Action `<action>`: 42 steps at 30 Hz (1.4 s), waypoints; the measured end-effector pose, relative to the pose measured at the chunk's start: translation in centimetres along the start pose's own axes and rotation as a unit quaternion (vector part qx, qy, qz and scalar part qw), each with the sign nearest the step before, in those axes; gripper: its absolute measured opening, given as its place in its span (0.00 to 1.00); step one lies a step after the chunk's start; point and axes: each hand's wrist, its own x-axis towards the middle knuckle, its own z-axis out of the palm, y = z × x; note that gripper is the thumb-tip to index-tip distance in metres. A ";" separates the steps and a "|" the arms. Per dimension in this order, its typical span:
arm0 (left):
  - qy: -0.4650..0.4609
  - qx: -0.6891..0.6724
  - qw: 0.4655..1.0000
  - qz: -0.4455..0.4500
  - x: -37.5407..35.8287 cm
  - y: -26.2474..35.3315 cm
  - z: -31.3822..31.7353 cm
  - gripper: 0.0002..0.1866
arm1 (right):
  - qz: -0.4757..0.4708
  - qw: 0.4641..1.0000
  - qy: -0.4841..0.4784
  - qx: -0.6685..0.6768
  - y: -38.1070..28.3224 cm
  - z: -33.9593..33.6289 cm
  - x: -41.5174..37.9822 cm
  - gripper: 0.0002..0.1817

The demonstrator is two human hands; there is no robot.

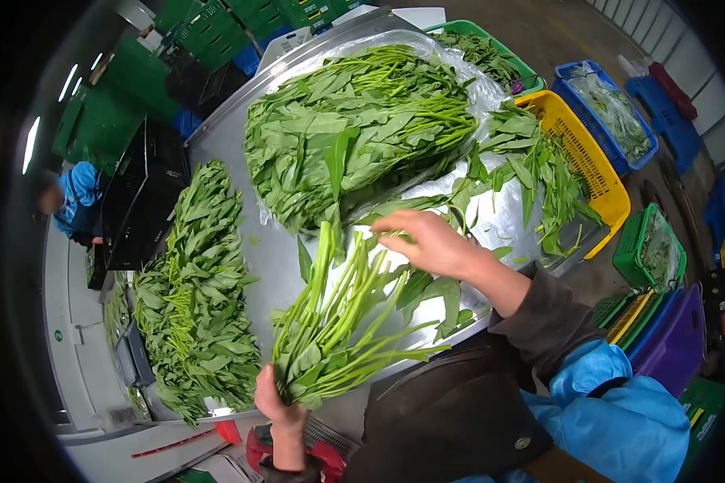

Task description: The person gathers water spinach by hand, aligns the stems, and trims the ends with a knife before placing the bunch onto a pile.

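Observation:
Near the table's front edge, my left hand (280, 398) is closed around the leafy lower end of a bunch of water spinach (330, 322), whose pale green stems fan up and to the right. Just above the stem ends is my right hand (431, 241), its fingers stretched to the left and apart from the thumb. Nothing shows between those fingers. Beyond both hands lies a big heap of the same greens (354, 137) on clear plastic. A long row of bunches (197, 298) covers the table's left side. Loose leafy stems (540, 169) spread at the right.
The metal table (258, 249) has a raised rim. Along its right side stand a yellow crate (592, 161), a blue crate (604, 113) and green crates (652, 245). Black crates (147, 193) stand at the left, near another person in blue (80, 189). Green crates are stacked behind.

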 end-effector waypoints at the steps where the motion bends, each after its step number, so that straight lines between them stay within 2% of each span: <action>1: 0.001 0.002 1.000 0.000 0.2 0.1 -0.3 0.37 | -0.002 1.000 -0.001 0.000 -0.2 0.0 0.1 0.16; 2: -0.011 0.015 1.000 0.016 0.5 0.2 -0.6 0.36 | 0.040 0.989 0.062 0.128 -0.6 -0.1 0.2 0.16; 3: -0.024 0.029 0.999 0.033 0.7 0.2 -0.7 0.35 | 0.082 0.956 0.123 0.252 -1.0 -0.2 0.3 0.17; 4: -0.022 0.030 0.999 0.032 1.0 0.2 -0.8 0.35 | 0.081 0.957 0.122 0.252 -1.6 -0.4 0.3 0.17; 6: -0.032 0.049 0.995 0.082 1.5 0.1 -0.8 0.34 | -0.055 0.992 0.097 0.066 -2.8 -1.0 0.0 0.17; 7: -0.043 0.059 0.994 0.085 1.7 0.1 -0.7 0.32 | -0.051 0.998 0.032 -0.008 -3.2 -0.9 0.1 0.20; 8: -0.043 0.059 0.994 0.084 1.9 0.0 -0.7 0.32 | -0.052 0.998 0.032 -0.008 -2.7 -0.4 0.2 0.20; 10: -0.058 0.054 0.990 0.117 2.4 0.0 -0.6 0.30 | 0.058 0.991 -0.058 -0.103 -0.6 0.9 0.5 0.24; 12: -0.058 0.045 0.989 0.132 3.2 0.2 -0.3 0.29 | 0.038 0.992 -0.057 -0.103 0.3 0.9 1.2 0.24; 14: -0.060 0.037 0.987 0.146 3.9 0.4 -0.3 0.28 | 0.113 0.975 -0.160 -0.105 0.5 0.8 1.8 0.25; 16: -0.075 0.035 0.981 0.174 4.6 0.4 -0.2 0.27 | 0.080 0.984 -0.131 -0.092 2.1 1.4 1.7 0.22; 18: -0.081 0.029 0.980 0.180 5.1 0.4 -0.2 0.26 | 0.068 0.987 -0.140 0.042 2.9 1.6 1.7 0.17; 19: -0.086 0.025 0.978 0.187 5.3 0.4 -0.1 0.25 | 0.062 0.990 -0.121 0.025 2.7 1.9 1.5 0.13; 20: -0.085 0.025 0.979 0.185 5.4 0.4 0.0 0.25 | 0.061 0.990 -0.124 0.024 2.5 2.0 1.2 0.13; 22: -0.094 0.032 0.976 0.193 5.5 0.3 0.1 0.25 | 0.081 0.989 -0.064 0.103 1.9 2.1 0.7 0.13; 24: -0.099 0.029 0.976 0.193 5.8 0.3 0.2 0.25 | 0.045 0.996 -0.044 0.055 3.3 2.8 0.3 0.14; 26: -0.102 0.026 0.976 0.191 5.9 0.3 0.0 0.25 | 0.104 0.993 0.050 -0.027 4.3 2.7 -0.4 0.15; 28: -0.116 0.040 0.974 0.190 6.1 0.3 -0.2 0.26 | 0.244 0.947 0.065 0.198 7.2 -0.6 -0.4 0.14; 29: -0.113 0.043 0.975 0.189 6.1 0.2 -0.2 0.25 | 0.244 0.968 0.057 -0.002 6.8 -1.8 -0.7 0.16; 30: -0.109 0.045 0.976 0.185 6.2 0.2 -0.1 0.25 | 0.233 0.950 0.048 -0.201 5.7 -2.9 -0.7 0.19; 31: -0.120 0.049 0.974 0.186 6.2 0.2 0.0 0.25 | 0.154 0.925 0.116 -0.328 4.4 -3.1 -1.3 0.18; 32: -0.133 0.051 0.972 0.187 6.3 0.2 0.1 0.24 | 0.154 0.925 0.114 -0.329 2.8 -3.6 -1.4 0.18; 34: -0.134 0.049 0.972 0.189 6.4 0.4 0.6 0.24 | -0.022 0.987 0.040 -0.154 -1.9 -4.3 -0.8 0.18; 36: -0.153 0.046 0.968 0.196 6.7 0.4 1.0 0.25 | -0.004 0.984 -0.121 -0.130 -4.7 -2.9 -1.3 0.16; 37: -0.154 0.042 0.967 0.199 6.7 0.4 1.1 0.25 | -0.046 0.975 -0.169 -0.139 -4.0 -1.9 -1.6 0.14; 38: -0.146 0.040 0.968 0.200 6.7 0.4 1.1 0.25 | -0.042 0.975 -0.168 -0.140 -3.7 -1.4 -1.9 0.14; 40: -0.137 0.039 0.970 0.196 6.3 0.4 1.2 0.25 | -0.038 0.985 -0.165 -0.044 -3.0 -0.7 -2.2 0.12; 41: -0.137 0.036 0.973 0.180 6.0 0.4 1.1 0.25 | -0.069 0.991 -0.115 -0.015 -2.0 -0.1 -2.6 0.12; 42: -0.137 0.033 0.976 0.165 5.8 0.3 1.0 0.25 | -0.068 0.991 -0.118 -0.015 -0.9 0.4 -2.8 0.12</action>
